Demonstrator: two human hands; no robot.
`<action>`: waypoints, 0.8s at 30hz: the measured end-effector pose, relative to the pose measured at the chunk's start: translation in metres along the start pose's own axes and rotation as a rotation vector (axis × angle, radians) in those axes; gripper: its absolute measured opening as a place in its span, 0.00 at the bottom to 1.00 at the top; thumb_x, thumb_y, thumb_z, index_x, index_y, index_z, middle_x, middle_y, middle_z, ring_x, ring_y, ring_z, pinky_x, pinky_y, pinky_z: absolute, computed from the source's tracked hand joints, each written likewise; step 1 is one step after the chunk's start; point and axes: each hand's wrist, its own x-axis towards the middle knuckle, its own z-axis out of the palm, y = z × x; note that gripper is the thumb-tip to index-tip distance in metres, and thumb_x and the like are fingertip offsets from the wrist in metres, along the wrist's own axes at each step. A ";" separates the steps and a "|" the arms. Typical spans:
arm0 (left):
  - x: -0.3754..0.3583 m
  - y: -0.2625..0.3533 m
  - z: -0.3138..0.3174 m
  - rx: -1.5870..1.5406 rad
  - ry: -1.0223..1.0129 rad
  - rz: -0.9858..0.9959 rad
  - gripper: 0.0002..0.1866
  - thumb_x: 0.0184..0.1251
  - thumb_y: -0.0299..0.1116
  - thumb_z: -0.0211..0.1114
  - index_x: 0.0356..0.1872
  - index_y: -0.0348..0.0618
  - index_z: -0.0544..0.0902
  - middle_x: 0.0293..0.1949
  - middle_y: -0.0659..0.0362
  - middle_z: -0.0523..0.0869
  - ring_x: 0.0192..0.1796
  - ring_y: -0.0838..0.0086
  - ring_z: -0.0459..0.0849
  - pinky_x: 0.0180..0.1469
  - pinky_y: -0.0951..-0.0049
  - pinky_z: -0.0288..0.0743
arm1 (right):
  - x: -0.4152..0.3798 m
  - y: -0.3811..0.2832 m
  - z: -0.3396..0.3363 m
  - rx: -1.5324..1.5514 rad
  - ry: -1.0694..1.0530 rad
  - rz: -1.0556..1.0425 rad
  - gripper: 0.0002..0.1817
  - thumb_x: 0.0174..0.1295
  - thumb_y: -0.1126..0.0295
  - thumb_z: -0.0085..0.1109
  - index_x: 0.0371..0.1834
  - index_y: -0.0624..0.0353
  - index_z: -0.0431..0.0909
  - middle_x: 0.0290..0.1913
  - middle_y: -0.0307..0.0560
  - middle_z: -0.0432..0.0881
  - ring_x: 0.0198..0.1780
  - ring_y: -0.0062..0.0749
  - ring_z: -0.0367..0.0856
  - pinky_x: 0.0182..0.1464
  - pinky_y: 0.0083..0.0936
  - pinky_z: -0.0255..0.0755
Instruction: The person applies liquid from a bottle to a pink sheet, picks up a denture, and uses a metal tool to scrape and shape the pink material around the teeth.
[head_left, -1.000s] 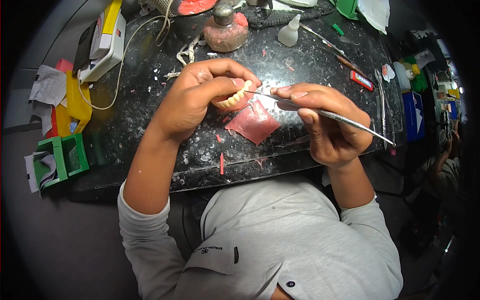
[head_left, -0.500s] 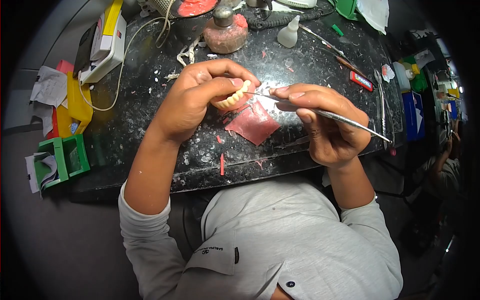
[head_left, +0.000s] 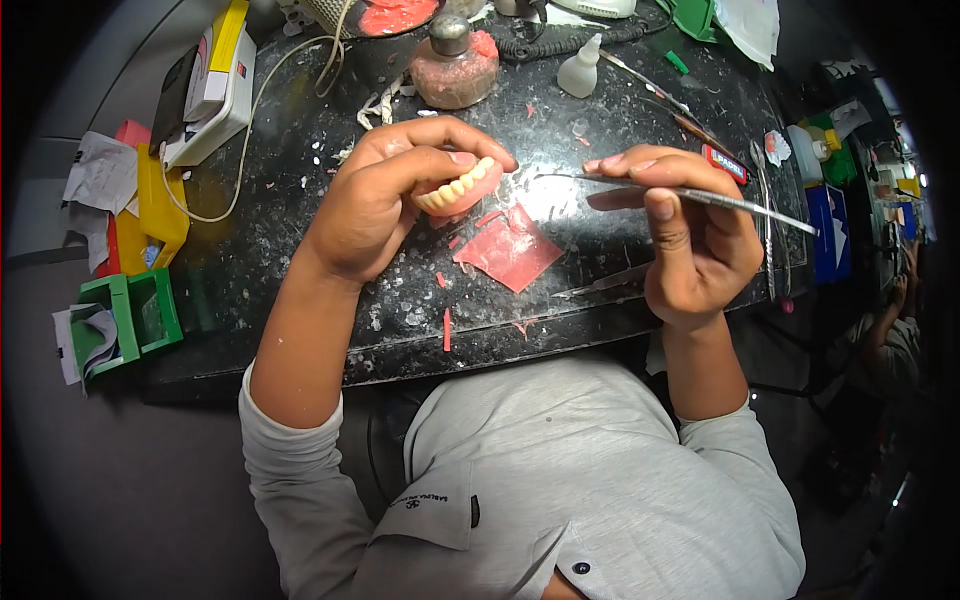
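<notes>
Between the thumb and fingers of my left hand [head_left: 385,195] is a denture model [head_left: 465,192] with a row of cream teeth on a pink base. My right hand [head_left: 690,225] pinches a thin metal carving tool [head_left: 720,200], its tip pointing left, apart from the teeth. Below the denture lies a pink wax sheet [head_left: 510,248], with small wax scraps beside it. A narrow red wax strip [head_left: 447,330] rests near the table's front edge. Partly behind my right hand, a pointed knife-like tool [head_left: 605,284] lies on the dark table.
At the back stand a glass burner bottle [head_left: 453,65] and a white dropper bottle [head_left: 579,68]. Metal tools [head_left: 765,215] and a red box [head_left: 725,163] lie right. Yellow holder [head_left: 160,210], green holder [head_left: 125,320] and a cable are left. Another person's arm [head_left: 890,310] shows far right.
My right hand has moved right, drawing the tool's tip away from the teeth. The denture has turned slightly in my left hand, showing more of its pink base.
</notes>
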 end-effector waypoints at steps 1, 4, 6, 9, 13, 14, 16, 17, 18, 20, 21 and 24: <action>0.000 0.000 -0.001 -0.062 -0.005 -0.009 0.18 0.71 0.29 0.56 0.52 0.24 0.84 0.38 0.54 0.87 0.32 0.81 0.76 0.35 0.79 0.68 | -0.001 -0.001 0.000 -0.008 0.027 0.029 0.06 0.73 0.83 0.57 0.48 0.76 0.81 0.46 0.61 0.87 0.45 0.39 0.90 0.44 0.29 0.89; 0.001 -0.001 0.001 -0.092 0.049 -0.002 0.19 0.70 0.30 0.56 0.51 0.22 0.83 0.33 0.55 0.84 0.29 0.81 0.72 0.33 0.79 0.66 | -0.002 -0.002 -0.004 -0.136 -0.058 0.147 0.04 0.72 0.82 0.60 0.44 0.73 0.82 0.40 0.54 0.88 0.39 0.30 0.89 0.38 0.22 0.83; 0.000 -0.001 0.000 -0.112 0.044 -0.009 0.19 0.70 0.30 0.55 0.51 0.22 0.83 0.33 0.55 0.84 0.29 0.80 0.72 0.33 0.78 0.66 | -0.002 -0.002 -0.003 -0.194 -0.111 0.139 0.02 0.71 0.82 0.61 0.41 0.72 0.83 0.37 0.51 0.88 0.35 0.27 0.87 0.36 0.21 0.80; 0.000 -0.002 -0.001 -0.141 0.044 -0.012 0.19 0.70 0.30 0.55 0.51 0.22 0.83 0.34 0.54 0.84 0.29 0.80 0.73 0.33 0.78 0.67 | -0.001 -0.005 0.000 -0.254 -0.171 0.140 0.03 0.68 0.82 0.64 0.35 0.70 0.82 0.34 0.47 0.88 0.29 0.22 0.83 0.33 0.20 0.77; 0.000 -0.001 -0.002 -0.140 0.043 -0.014 0.19 0.70 0.31 0.55 0.51 0.22 0.83 0.38 0.52 0.86 0.30 0.79 0.74 0.34 0.77 0.69 | 0.000 -0.007 -0.001 -0.311 -0.284 0.160 0.01 0.65 0.83 0.65 0.36 0.69 0.82 0.33 0.48 0.87 0.29 0.26 0.84 0.32 0.22 0.76; 0.000 -0.001 -0.002 -0.140 0.043 -0.014 0.19 0.70 0.31 0.55 0.51 0.22 0.83 0.38 0.52 0.86 0.30 0.79 0.74 0.34 0.77 0.69 | 0.000 -0.007 -0.001 -0.327 -0.323 0.150 0.02 0.64 0.84 0.65 0.36 0.68 0.82 0.33 0.48 0.86 0.28 0.28 0.84 0.31 0.23 0.76; 0.000 -0.002 -0.004 -0.148 0.024 -0.012 0.19 0.71 0.31 0.55 0.52 0.23 0.83 0.42 0.50 0.88 0.31 0.79 0.76 0.36 0.77 0.71 | 0.000 -0.007 -0.001 -0.338 -0.342 0.165 0.03 0.63 0.85 0.64 0.36 0.68 0.82 0.32 0.49 0.86 0.28 0.30 0.84 0.31 0.24 0.76; 0.000 -0.003 -0.005 -0.148 0.023 -0.011 0.19 0.71 0.31 0.55 0.52 0.23 0.83 0.42 0.50 0.88 0.31 0.79 0.76 0.36 0.77 0.71 | 0.000 -0.006 -0.001 -0.349 -0.362 0.179 0.04 0.61 0.86 0.64 0.37 0.67 0.82 0.31 0.50 0.85 0.28 0.32 0.84 0.31 0.25 0.76; 0.000 -0.003 -0.006 -0.141 0.016 -0.011 0.19 0.71 0.31 0.55 0.52 0.23 0.83 0.43 0.49 0.88 0.32 0.78 0.77 0.36 0.77 0.72 | -0.001 -0.006 -0.001 -0.350 -0.362 0.178 0.04 0.61 0.86 0.64 0.37 0.67 0.82 0.31 0.50 0.85 0.28 0.32 0.84 0.31 0.25 0.76; 0.001 -0.003 -0.006 -0.134 0.010 -0.011 0.19 0.71 0.31 0.55 0.53 0.24 0.83 0.45 0.49 0.88 0.33 0.78 0.78 0.37 0.77 0.72 | -0.001 -0.005 0.000 -0.326 -0.329 0.151 0.06 0.60 0.88 0.63 0.37 0.67 0.83 0.30 0.50 0.84 0.28 0.34 0.84 0.31 0.26 0.76; 0.000 -0.002 -0.006 -0.120 0.001 -0.016 0.19 0.71 0.31 0.55 0.53 0.24 0.83 0.46 0.49 0.88 0.33 0.79 0.78 0.37 0.78 0.72 | -0.001 -0.005 0.000 -0.325 -0.330 0.150 0.06 0.60 0.88 0.63 0.37 0.67 0.83 0.30 0.50 0.84 0.28 0.34 0.84 0.31 0.26 0.76; 0.000 -0.001 -0.005 -0.104 -0.001 -0.021 0.19 0.71 0.30 0.56 0.53 0.24 0.83 0.44 0.50 0.88 0.32 0.79 0.78 0.36 0.79 0.72 | 0.000 -0.006 0.000 -0.354 -0.359 0.182 0.06 0.60 0.88 0.63 0.38 0.67 0.83 0.30 0.50 0.84 0.28 0.35 0.84 0.31 0.26 0.76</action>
